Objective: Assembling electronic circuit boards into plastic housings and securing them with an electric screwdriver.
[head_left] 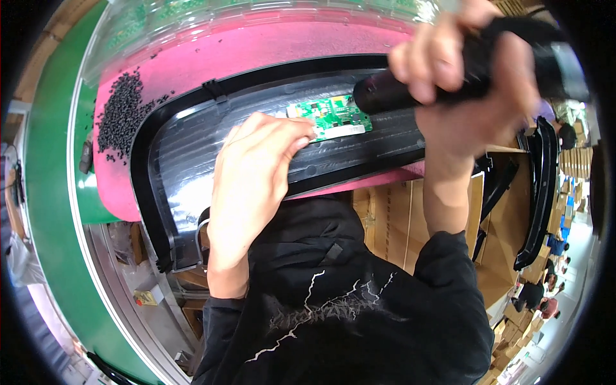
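Green circuit board: it lies inside the black casing, just past 12 o'clock from the centre of our view.
Left hand: its fingertips touch the board's 9 o'clock end; whether they pinch it or only press, we cannot tell.
Right hand: blurred, it is wrapped firmly around a black handheld tool, whose nose is at the board's 2 o'clock corner; we cannot make out contact.
Step in hand: we judge it to be working the tool at that corner while the board is steadied.
Next move: it seems to call for a still board and a well-aligned tool.
Black casing: hollow side up, it rests on a pink mat.
Small black pieces: heaped on the mat at 10 o'clock.
Green tabletop: at 9 o'clock, beneath the mat.
Clear trays: from 11 to 12 o'clock.
Room: cardboard box at 4 o'clock, people farther out.
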A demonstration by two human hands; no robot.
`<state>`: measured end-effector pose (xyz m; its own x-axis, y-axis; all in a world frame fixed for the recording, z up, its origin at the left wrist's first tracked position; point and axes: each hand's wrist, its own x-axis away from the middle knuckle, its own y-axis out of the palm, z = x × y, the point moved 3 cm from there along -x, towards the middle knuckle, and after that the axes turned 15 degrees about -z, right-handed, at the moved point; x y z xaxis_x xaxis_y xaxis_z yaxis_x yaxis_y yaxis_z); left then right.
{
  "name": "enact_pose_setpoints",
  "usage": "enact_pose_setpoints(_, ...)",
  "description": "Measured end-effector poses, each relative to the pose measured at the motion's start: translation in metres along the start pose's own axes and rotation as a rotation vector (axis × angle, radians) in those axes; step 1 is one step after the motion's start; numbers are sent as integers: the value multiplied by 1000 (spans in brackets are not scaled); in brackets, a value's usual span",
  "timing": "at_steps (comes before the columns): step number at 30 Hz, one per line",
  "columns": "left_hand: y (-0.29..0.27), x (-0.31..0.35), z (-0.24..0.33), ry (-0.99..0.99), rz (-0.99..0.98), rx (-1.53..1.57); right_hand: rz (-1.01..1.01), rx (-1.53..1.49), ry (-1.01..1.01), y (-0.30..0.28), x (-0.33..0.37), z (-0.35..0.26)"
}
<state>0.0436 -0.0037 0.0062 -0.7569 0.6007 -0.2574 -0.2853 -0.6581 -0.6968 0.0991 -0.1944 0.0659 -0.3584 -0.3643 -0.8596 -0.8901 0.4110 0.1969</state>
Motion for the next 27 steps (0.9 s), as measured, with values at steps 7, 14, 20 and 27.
enact_pose_setpoints(7, -9, 5, 9, 99, 157, 135, -18, 348, 173, 53, -20, -34)
enact_pose_setpoints(14, -12, 6, 8, 68, 210, 183, -86, 368, 283, 58, -28, -26)
enact_pose_setpoints(20, -13, 8, 4, -26, 310, 207, -268, 351, 304, 34, -33, -13)
enact_pose_setpoints(27, -15, 12, 1, -101, 270, 217, -181, 164, 175, 36, -29, 4)
